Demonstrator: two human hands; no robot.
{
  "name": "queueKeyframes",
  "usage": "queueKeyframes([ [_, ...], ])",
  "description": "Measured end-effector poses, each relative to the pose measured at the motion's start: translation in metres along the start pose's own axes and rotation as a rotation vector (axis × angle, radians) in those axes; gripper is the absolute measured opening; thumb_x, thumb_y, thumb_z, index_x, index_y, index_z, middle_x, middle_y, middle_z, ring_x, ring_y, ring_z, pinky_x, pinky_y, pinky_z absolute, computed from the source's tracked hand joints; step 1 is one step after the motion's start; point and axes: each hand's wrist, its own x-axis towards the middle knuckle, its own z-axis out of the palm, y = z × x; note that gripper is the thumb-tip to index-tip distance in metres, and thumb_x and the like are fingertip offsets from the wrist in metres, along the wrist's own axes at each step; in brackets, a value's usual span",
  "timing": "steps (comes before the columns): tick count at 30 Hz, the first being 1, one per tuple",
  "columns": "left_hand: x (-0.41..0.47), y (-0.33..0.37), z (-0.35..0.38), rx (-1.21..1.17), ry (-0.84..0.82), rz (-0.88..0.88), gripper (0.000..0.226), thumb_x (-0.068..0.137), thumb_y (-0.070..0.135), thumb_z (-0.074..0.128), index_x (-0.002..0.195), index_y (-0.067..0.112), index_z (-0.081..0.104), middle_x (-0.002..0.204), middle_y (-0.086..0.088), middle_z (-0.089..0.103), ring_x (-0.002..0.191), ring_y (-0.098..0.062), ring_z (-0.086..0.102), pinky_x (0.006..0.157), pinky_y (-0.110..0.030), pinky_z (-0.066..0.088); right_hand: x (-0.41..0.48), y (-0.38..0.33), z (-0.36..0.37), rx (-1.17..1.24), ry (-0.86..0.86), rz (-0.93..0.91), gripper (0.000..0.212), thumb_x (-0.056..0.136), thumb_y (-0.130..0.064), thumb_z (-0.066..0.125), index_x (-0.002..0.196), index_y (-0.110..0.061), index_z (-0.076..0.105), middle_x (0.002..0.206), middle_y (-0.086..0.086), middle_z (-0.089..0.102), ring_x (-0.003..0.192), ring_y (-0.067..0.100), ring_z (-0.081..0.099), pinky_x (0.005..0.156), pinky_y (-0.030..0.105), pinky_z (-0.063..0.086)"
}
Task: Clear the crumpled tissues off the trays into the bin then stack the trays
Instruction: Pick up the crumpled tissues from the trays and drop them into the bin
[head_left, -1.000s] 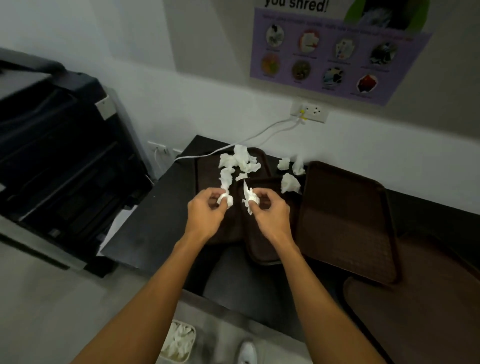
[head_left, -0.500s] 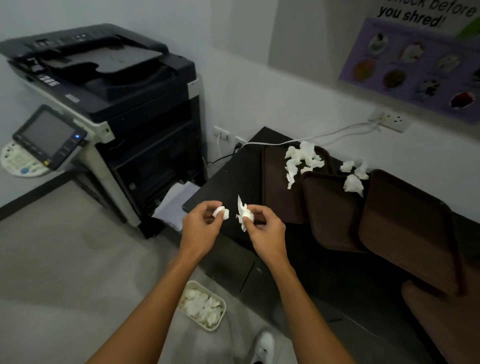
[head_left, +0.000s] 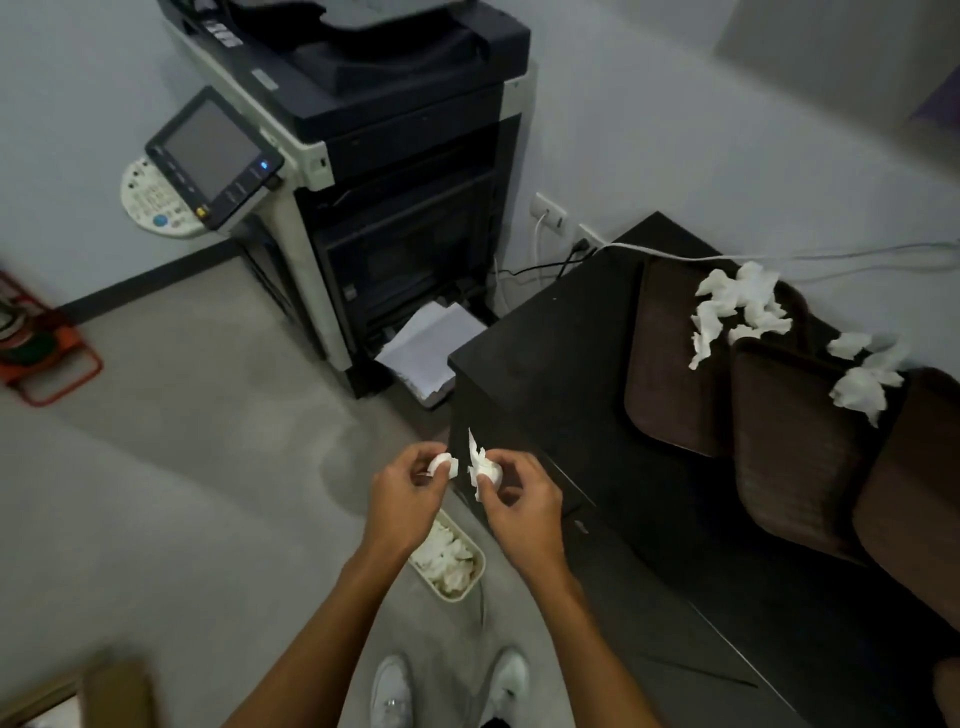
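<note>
My left hand pinches a small crumpled tissue. My right hand grips another crumpled tissue. Both hands hover above a small cream bin on the floor, which holds several tissues. Brown trays lie overlapping on the black table: the left tray carries a pile of tissues, and the middle tray has tissues at its far end. A third tray shows at the right edge.
A large photocopier stands at the back left with loose paper at its foot. White cables run along the wall. An orange frame sits on the floor at left. My white shoes are below.
Both hands have drawn back from the trays with a tissue each and now sit over the floor bin. My view has swung left and down, bringing the photocopier and floor into sight.
</note>
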Motion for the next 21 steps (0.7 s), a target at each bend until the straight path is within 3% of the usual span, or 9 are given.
queueKeyframes([
  [5,0.003,-0.055,0.019,0.04,0.033,-0.064,0.018,0.093,0.019,0.072,0.105,0.032,0.069,0.096,0.021,0.071,0.088,0.004,0.068,0.08,-0.023,0.059,0.003,0.06,0.021,-0.017,-0.053,0.046,0.026,0.088,-0.009,0.075,0.11,-0.022,0.071,0.109,-0.013,0.066,0.098,0.007,0.068,0.076,0.021,0.058],
  [9,0.01,-0.112,0.04,0.087,0.059,-0.067,0.017,0.091,0.017,0.075,0.108,0.021,0.074,0.102,0.011,0.073,0.09,0.0,0.068,0.078,-0.019,0.058,0.004,0.115,0.042,-0.04,-0.092,0.09,0.027,0.088,-0.011,0.075,0.112,-0.022,0.071,0.11,-0.012,0.065,0.097,0.007,0.067,0.076,0.019,0.058],
  [21,0.041,-0.3,0.086,0.089,0.092,-0.224,0.015,0.092,0.025,0.073,0.106,0.02,0.075,0.098,0.011,0.074,0.089,-0.004,0.069,0.08,-0.027,0.059,0.004,0.307,0.137,-0.097,-0.168,0.2,0.028,0.095,-0.026,0.071,0.121,-0.018,0.069,0.125,-0.008,0.053,0.108,0.006,0.062,0.081,0.007,0.053],
])
